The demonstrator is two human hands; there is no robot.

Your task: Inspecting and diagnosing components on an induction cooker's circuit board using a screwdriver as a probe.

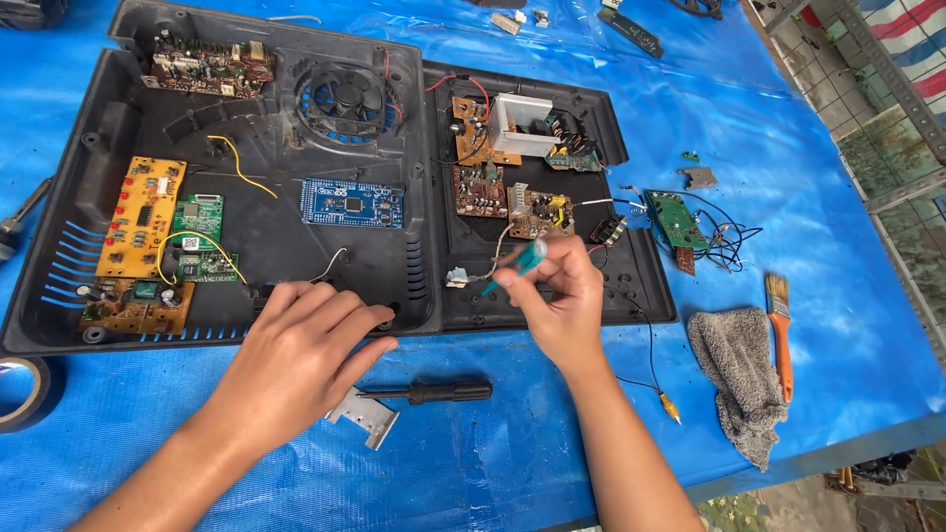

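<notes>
A person is working over a large black plastic casing [266,212] that is lying open on a desk [808,177] covered with a blue tarp. The right hand [557,296] is holding a teal-handled screwdriver [520,261], its fingers [522,286] pinching the handle, with the tip pointing down-left toward the lower edge of the smaller black panel [552,286] on the right. The left hand [301,355] is resting palm-down on the front rim of the big casing, its fingers spread loosely and gripping nothing.

Inside the casing are sitting a blue circuit board [353,203], a long orange board [140,217], a small green board [200,219] with a yellow wire [251,169] looping nearby, and a round black fan [343,99]. Several brown boards [503,202] and a white metal block [522,123] are lying in the smaller panel.

On the tarp just in front of the left hand are lying a black-handled screwdriver [434,392] and a small metal bracket [363,416]. Well to the right are a grey rag [737,374], a paintbrush with an orange handle [780,330] and a loose green board [675,219] trailing black wires. A roll of black tape [28,392] is showing at the left edge.
</notes>
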